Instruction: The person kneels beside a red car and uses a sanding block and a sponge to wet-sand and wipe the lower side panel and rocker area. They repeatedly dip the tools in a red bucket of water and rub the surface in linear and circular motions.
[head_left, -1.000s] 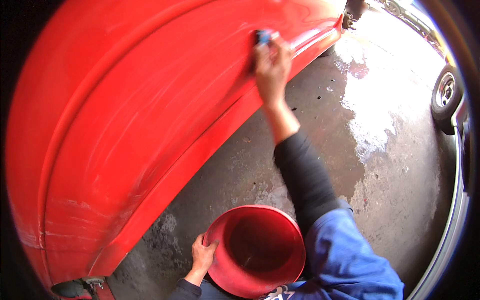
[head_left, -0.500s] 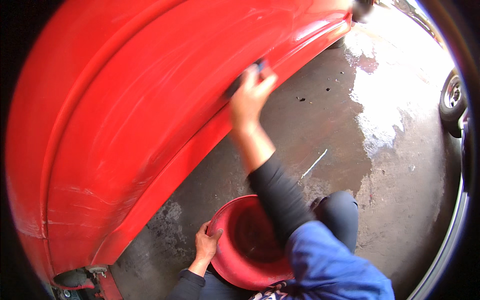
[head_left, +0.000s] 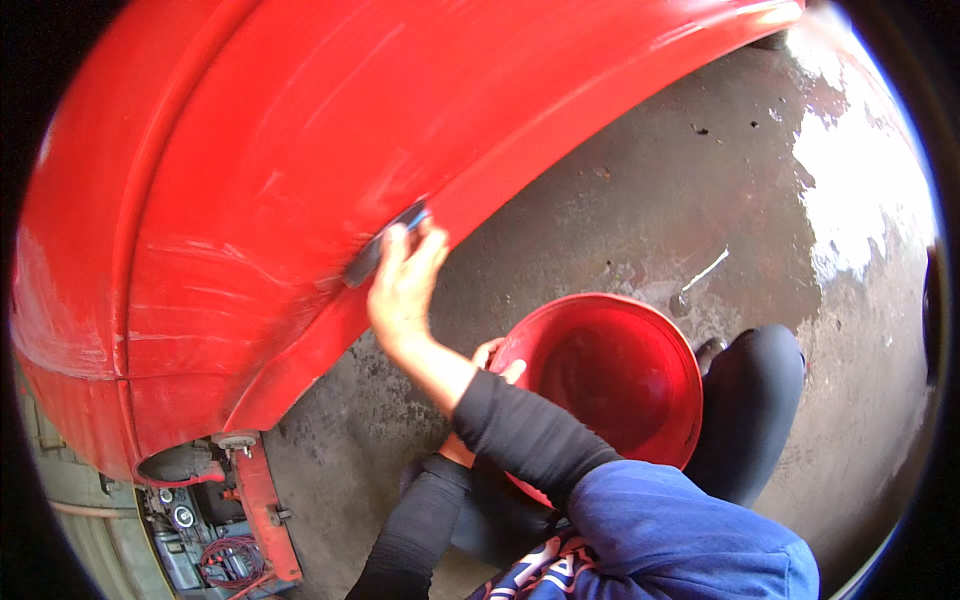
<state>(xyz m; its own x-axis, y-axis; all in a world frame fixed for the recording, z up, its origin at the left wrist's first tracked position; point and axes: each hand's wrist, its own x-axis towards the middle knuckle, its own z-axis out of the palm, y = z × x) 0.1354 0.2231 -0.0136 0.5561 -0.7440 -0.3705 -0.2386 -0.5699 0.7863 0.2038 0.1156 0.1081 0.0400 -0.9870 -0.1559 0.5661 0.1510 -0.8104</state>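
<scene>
My right hand [head_left: 404, 285] is closed on a dark sanding block [head_left: 367, 262] with some blue along its far end. It holds the block flat against the red car body panel [head_left: 270, 210], near the crease above the lower edge. Whitish scuffs and streaks mark the paint around there. Down by my legs, my left hand [head_left: 496, 358] grips the rim of a round red basin [head_left: 690, 380]. My right forearm crosses over and hides part of that hand and the left wrist. The inside of the basin looks dark and wet.
Under the panel's left end is an opening with engine parts [head_left: 183, 517] and a red metal strut [head_left: 266, 500]. Wet patches and glare cover the concrete floor [head_left: 640, 190] on the right. My bent knee [head_left: 765, 390] stands beside the basin.
My right hand has slid the sanding block along the panel toward the near left. The view has shifted left, showing more engine parts. The left hand keeps hold of the basin.
</scene>
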